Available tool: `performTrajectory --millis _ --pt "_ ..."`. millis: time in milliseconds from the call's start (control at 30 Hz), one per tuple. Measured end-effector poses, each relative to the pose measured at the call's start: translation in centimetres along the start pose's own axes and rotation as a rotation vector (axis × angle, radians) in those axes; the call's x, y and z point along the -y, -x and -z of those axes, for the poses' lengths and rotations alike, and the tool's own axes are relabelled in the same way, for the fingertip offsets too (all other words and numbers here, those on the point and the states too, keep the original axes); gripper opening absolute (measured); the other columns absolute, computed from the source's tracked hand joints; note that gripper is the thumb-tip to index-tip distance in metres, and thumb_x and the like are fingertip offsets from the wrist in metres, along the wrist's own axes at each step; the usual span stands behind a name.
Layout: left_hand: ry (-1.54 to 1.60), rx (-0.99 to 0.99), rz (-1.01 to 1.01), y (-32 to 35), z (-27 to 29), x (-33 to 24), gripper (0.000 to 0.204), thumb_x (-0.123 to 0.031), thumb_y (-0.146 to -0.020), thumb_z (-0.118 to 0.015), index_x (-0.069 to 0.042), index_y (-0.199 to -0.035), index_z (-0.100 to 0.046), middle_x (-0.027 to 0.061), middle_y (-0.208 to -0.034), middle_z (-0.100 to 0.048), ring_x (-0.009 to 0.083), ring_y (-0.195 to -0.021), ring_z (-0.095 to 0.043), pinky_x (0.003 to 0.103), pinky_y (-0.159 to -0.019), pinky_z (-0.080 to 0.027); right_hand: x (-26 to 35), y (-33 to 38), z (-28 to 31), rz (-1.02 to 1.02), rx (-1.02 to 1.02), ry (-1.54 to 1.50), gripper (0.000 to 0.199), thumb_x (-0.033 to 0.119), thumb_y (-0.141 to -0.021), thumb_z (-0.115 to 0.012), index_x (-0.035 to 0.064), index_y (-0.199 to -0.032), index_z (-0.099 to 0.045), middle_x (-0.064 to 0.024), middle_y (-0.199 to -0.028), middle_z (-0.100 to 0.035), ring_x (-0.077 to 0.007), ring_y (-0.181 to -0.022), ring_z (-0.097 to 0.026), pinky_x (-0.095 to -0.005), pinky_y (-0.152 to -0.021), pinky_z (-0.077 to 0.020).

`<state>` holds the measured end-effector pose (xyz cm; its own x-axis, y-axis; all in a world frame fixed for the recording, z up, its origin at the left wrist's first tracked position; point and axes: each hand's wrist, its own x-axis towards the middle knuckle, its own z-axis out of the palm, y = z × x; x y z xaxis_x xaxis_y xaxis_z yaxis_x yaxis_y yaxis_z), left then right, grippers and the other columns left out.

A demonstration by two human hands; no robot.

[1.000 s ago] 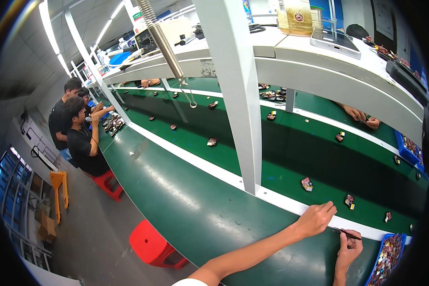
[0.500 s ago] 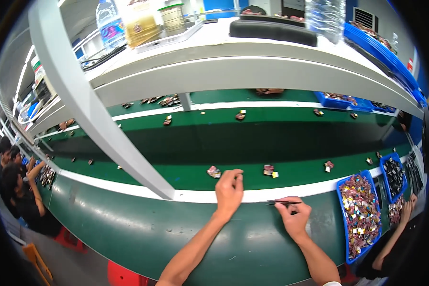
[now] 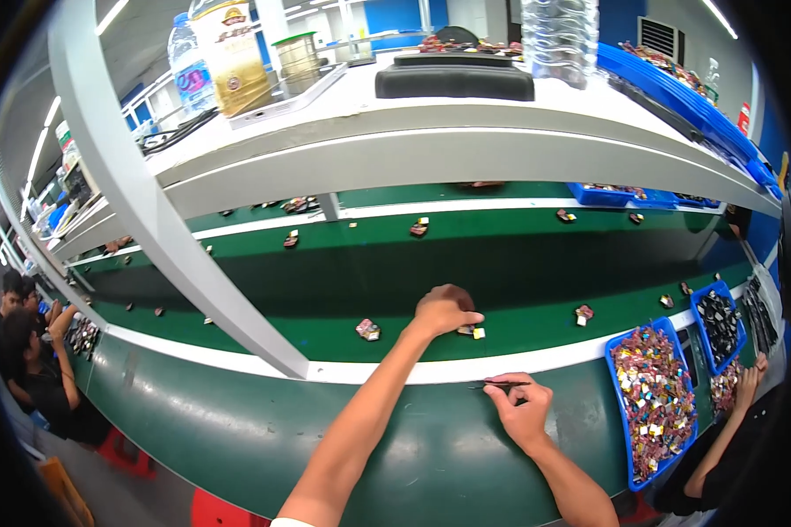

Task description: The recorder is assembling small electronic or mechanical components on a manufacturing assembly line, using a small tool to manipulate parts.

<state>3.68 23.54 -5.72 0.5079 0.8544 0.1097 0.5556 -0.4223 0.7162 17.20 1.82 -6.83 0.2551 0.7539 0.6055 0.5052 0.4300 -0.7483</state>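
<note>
- Left hand (image 3: 446,309) stretched far over the white edge strip (image 3: 237,354) onto the green conveyor belt (image 3: 343,290), fingers curled down and pinching at a small part (image 3: 471,331) with a yellow end, lying on the belt just under the fingertips.
- Grip on that part not fully visible; probably only touched, so could slip away or be pushed further along the belt.
- Right hand (image 3: 520,411) resting on the green worktop (image 3: 237,439) near the edge strip, thumb and fingers pressed together on thin black tweezers (image 3: 499,385), tips pointing left.
- Risk: tweezers tips near the left forearm, possible scratch if the arm pulled back quickly.
- Another small part (image 3: 367,329) close on the left; could be knocked by the wrist.
- Blue tray (image 3: 619,413) full of small parts just beside the right hand; an elbow move could spill it.
</note>
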Motion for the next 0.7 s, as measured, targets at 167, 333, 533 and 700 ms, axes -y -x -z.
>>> performTrajectory --millis 167,333,533,700 --pt "-0.133 0.097 0.007 -0.8 -0.5 -0.8 0.029 -0.029 -0.068 -0.083 -0.011 -0.089 -0.073 0.0082 -0.092 -0.072 0.0276 -0.092 -0.070 0.039 -0.080 -0.056 -1.0 0.3 0.5 -0.011 -0.025 0.045 0.043 -0.003 -0.073 -0.082 -0.0019 -0.049 -0.046 -0.0116 -0.088 -0.077 -0.0106 -0.054 -0.061 -0.0241 -0.050 -0.0414" --pt "-0.083 -0.036 0.085 1.0 -0.6 1.3 0.026 -0.028 -0.068 -0.082 -0.011 -0.086 -0.072 0.0096 -0.097 -0.071 0.0317 -0.099 -0.068 0.042 -0.085 -0.055 -0.2 0.4 0.4 -0.211 0.039 0.002 0.044 -0.009 -0.073 -0.079 -0.0028 -0.049 -0.043 -0.0149 -0.092 -0.076 -0.0177 -0.074 -0.073 -0.0247 -0.058 -0.0481" --pt "0.443 -0.005 0.196 4.3 0.9 1.8 0.014 -0.007 -0.083 -0.073 0.004 -0.078 -0.065 0.0109 -0.064 -0.067 0.0150 -0.048 -0.064 0.030 -0.040 -0.050 -1.5 0.7 0.7 -0.227 0.055 0.000 0.015 -0.009 -0.077 -0.077 -0.0063 -0.072 -0.063 -0.0105 -0.091 -0.074 -0.0030 -0.054 -0.054 -0.0188 -0.050 -0.0362" --pt "0.736 -0.156 0.277 7.8 0.7 1.6 0.016 -0.007 -0.090 -0.069 0.005 -0.083 -0.061 0.0112 -0.064 -0.067 0.0163 -0.046 -0.064 0.030 -0.039 -0.050 -2.1 0.8 1.0 -0.256 0.082 -0.024 0.012 -0.007 -0.084 -0.072 -0.0039 -0.094 -0.065 -0.0014 -0.078 -0.067 0.0020 -0.053 -0.041 -0.0160 -0.048 -0.0278"
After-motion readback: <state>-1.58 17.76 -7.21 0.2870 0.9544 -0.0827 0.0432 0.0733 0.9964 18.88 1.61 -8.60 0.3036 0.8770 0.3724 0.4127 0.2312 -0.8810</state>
